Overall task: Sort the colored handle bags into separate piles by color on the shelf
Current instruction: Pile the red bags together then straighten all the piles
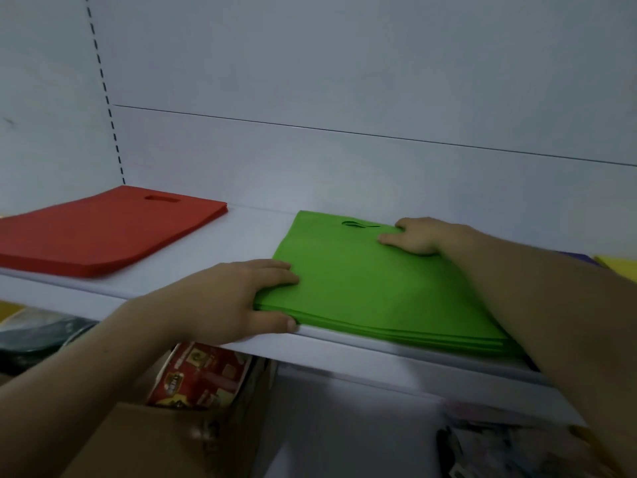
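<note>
Firmly, left hand [238, 300] pinches one corner of green bags [379, 294]; right hand [418, 236] rests fingers flat atop.

A flat red pile [103, 229] of handle bags lies at the left of the white shelf [255, 229], cut-out handle toward the back. Well apart to its right lies the green pile [379, 288], layers slightly fanned at the shelf's front edge.
</note>
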`<state>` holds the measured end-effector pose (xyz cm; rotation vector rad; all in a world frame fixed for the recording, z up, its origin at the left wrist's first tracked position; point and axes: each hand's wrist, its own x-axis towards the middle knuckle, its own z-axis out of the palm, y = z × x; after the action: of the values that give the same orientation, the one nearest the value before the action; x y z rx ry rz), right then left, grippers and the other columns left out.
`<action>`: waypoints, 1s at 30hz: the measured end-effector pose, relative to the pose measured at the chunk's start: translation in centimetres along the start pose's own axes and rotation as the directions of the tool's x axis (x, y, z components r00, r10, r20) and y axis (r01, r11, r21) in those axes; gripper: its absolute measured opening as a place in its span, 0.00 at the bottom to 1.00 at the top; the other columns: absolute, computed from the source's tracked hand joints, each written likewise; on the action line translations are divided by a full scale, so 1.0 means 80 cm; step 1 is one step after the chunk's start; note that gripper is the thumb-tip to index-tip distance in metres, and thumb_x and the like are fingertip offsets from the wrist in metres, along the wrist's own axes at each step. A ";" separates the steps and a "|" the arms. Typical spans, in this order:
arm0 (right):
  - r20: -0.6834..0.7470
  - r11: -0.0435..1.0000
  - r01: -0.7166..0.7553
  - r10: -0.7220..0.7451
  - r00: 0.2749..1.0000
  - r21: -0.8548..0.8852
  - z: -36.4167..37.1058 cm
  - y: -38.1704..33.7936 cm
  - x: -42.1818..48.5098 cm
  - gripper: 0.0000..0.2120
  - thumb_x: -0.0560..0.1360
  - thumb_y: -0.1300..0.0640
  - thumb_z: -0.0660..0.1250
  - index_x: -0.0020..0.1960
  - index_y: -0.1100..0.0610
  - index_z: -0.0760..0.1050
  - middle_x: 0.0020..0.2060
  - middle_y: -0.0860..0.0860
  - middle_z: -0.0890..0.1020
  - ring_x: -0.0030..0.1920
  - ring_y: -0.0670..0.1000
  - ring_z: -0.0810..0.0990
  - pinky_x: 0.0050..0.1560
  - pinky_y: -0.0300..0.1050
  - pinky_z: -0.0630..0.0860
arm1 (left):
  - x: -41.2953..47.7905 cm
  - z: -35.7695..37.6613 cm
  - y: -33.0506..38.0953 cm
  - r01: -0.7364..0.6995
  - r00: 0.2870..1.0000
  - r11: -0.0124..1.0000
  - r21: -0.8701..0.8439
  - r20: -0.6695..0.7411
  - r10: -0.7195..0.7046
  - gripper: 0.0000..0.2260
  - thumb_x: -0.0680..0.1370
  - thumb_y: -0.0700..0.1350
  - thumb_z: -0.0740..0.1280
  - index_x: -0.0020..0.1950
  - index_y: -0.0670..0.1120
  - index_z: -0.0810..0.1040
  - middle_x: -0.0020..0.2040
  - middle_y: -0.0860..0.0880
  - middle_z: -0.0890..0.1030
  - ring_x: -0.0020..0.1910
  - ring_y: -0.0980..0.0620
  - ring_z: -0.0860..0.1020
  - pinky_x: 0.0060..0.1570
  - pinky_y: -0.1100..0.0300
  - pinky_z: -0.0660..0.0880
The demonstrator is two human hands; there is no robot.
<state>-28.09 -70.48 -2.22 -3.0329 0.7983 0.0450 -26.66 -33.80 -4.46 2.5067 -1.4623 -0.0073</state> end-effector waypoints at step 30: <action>-0.059 0.976 -0.077 0.091 0.994 0.206 0.000 -0.056 0.014 0.46 0.72 0.30 0.59 0.77 0.59 0.54 0.75 0.56 0.59 0.73 0.58 0.61 0.70 0.49 0.62 | -0.043 -0.001 -0.030 0.069 0.993 0.998 0.014 -0.101 -0.067 0.58 0.50 0.84 0.40 0.75 0.58 0.58 0.76 0.56 0.57 0.73 0.55 0.60 0.69 0.62 0.56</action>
<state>-24.95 -67.13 -2.26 -2.8211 0.8764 -0.1324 -26.32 -29.66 -5.29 2.5302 -1.3429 0.1180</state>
